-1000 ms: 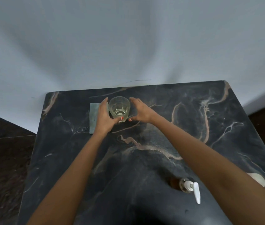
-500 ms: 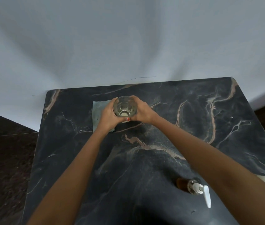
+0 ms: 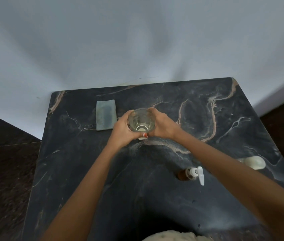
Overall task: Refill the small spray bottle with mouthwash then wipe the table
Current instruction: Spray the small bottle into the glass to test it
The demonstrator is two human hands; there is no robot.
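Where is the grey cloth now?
In the head view, the grey cloth lies far left on the marble table, just left of the glass held by the left hand and right hand.

Likely a home, dark marble table against plain pale wall

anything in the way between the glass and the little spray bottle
Nothing visible: bare table lies between the glass and the bottle, which stands beside the right forearm.
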